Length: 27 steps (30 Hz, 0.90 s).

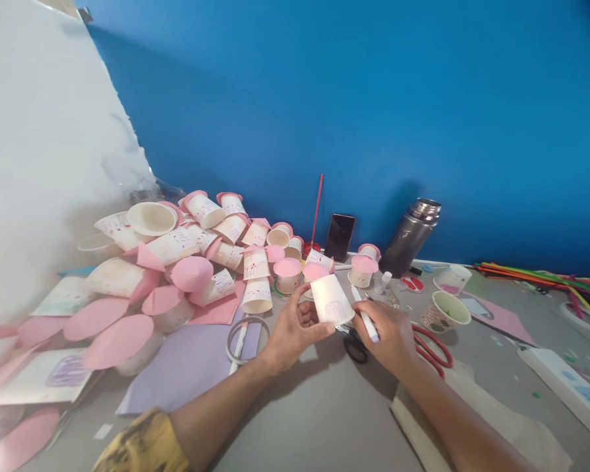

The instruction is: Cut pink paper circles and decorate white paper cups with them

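Cup in hand: we see a white paper cup (328, 298) raised above the table (319, 413), between the two hands, its wide rim down and tilted, with a pale purple scribble on its side.
Left hand: we find the left hand (295, 328) half closed around the cup's left side, thumb along the rim and the other fingers curled.
Right hand: we see the right hand (391, 328) closed on a white marker (370, 326) with a purple end, just beside the cup; we cannot tell where its tip is.
Sleeve: we notice a patterned yellow sleeve (147, 446) on the left arm.
Heap: to the left we see many paper cups (174, 246), some upright, others on their sides, with pink paper pieces (191, 273) on them.
Purple sheet: we see a purple sheet (172, 367) near the left forearm, with a grey ring (229, 344) at its right edge.
Scissors: we see black-handled scissors (356, 352) just below the marker and red handles (440, 347) beyond the right hand.
By the wall: we see a phone (339, 237) and a dark flask (410, 239) leaning before the blue wall (349, 118).
Far right: we see a power strip (568, 383) near a pink sheet (506, 320).
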Motion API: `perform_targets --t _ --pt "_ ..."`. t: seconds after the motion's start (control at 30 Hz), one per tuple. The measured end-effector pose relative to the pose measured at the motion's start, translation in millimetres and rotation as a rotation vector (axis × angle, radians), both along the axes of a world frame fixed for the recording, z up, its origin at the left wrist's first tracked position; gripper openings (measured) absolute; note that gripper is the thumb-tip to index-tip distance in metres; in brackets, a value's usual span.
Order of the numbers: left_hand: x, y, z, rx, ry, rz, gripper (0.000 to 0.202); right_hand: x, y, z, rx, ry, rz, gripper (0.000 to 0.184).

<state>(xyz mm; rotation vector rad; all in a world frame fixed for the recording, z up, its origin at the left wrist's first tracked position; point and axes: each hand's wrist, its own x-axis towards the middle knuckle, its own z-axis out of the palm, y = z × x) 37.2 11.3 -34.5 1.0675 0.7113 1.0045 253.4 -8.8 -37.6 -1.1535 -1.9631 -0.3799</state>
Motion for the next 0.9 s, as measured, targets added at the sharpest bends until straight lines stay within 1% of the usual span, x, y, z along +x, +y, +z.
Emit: perform_targets --t 0.2,0.27,0.37,0.47,0.6,0.7,0.8,0.83,0.9 --pt "0 -2 2.9 0.019 0.052 0.057 0.117 -1 0 -3.3 0.010 -0.009 -0.008 0.013" --pt "0 -1 2.1 0.041 0.059 0.057 0.115 -2 0 -3.4 0.017 -0.016 -0.015 0.014" --pt "-1 1 -0.2 0.105 0.087 0.057 0.107 -3 0 -1.7 0.030 -0.030 -0.046 0.014" --pt "-3 2 -2.7 0.227 0.204 0.105 0.100 -4 -2 1.6 0.056 -0.050 -0.094 0.015" --pt "-7 3 -5.6 0.507 0.450 0.234 0.097 -8 -8 6.1 0.107 -0.140 -0.158 0.020" --pt "-9 5 -7.4 0.670 0.595 0.280 0.090 -12 -14 9.4 0.148 -0.250 -0.195 0.025" --pt "-9 6 -6.0 0.715 0.653 0.278 0.078 -16 -18 11.8 0.118 -0.276 -0.173 0.028" --pt "-9 6 -4.8 0.714 0.656 0.275 0.076 -17 -18 12.0 0.101 -0.249 -0.151 0.026" --pt "-9 8 -1.8 0.700 0.644 0.270 0.071 -16 -18 12.2 0.063 -0.127 -0.088 0.018"
